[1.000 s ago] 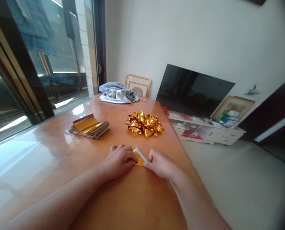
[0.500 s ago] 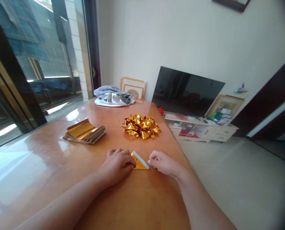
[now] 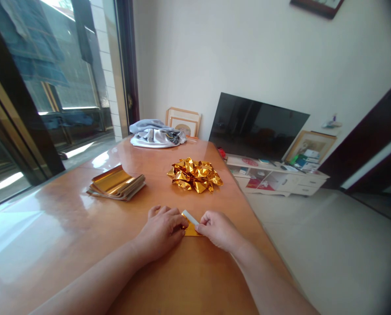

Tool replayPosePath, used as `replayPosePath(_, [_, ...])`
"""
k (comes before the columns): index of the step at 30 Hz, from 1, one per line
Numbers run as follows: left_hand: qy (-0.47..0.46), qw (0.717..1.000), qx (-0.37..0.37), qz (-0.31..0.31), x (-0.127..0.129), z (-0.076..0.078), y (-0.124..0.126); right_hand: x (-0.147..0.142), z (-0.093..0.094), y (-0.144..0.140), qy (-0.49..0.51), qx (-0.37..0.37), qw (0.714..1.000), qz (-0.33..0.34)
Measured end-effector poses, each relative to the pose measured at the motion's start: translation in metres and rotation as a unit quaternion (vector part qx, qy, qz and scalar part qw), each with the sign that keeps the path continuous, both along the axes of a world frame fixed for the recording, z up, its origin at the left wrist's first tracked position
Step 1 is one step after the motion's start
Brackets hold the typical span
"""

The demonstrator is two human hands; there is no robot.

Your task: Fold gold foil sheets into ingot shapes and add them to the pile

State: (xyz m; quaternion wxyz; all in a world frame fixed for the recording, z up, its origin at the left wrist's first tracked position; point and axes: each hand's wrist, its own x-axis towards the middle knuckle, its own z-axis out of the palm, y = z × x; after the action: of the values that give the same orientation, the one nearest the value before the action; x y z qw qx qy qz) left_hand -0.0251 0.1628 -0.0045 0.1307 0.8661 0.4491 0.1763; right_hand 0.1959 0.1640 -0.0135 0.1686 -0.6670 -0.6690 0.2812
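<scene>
Gold paper piece (image 3: 191, 229) lies flat on the wooden surface (image 3: 83, 218), pinned between our two hands near the front right edge. We see a white strip along its upper right fold. Left hand (image 3: 162, 229): grip curled, fingertips pressing the paper's left side down. Right hand (image 3: 216, 228): grip narrow, thumb and forefinger pinching the paper's right corner by the white strip. Both forearms rest on the surface.

Beyond the hands, a heap of crumpled gold foil shapes (image 3: 195, 174) sits near the middle. Left of it, well apart, a stack of gold sheets (image 3: 116, 183), top sheet curling up. At the far end, a bundle of grey-white cloth (image 3: 156, 133), framed pictures (image 3: 183, 121) leaning on the wall behind it. Off the surface to the right: dark TV (image 3: 257, 127) on a low white cabinet (image 3: 277, 179). Glass sliding door (image 3: 51, 87) on the left.
</scene>
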Motion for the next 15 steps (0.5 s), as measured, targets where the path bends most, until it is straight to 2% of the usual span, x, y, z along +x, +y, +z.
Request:
replayPosePath(8, [0.006, 1.0, 0.007, -0.001, 0.0001, -0.0019, -0.0003, -0.0049, 0.0064, -0.0004, 0.003, 0.005, 1.0, -0.008])
replayPosePath(15, [0.012, 1.0, 0.016, -0.009, 0.0003, 0.0023, -0.0027, -0.006, 0.0034, 0.0013, 0.002, 0.006, 1.0, -0.014])
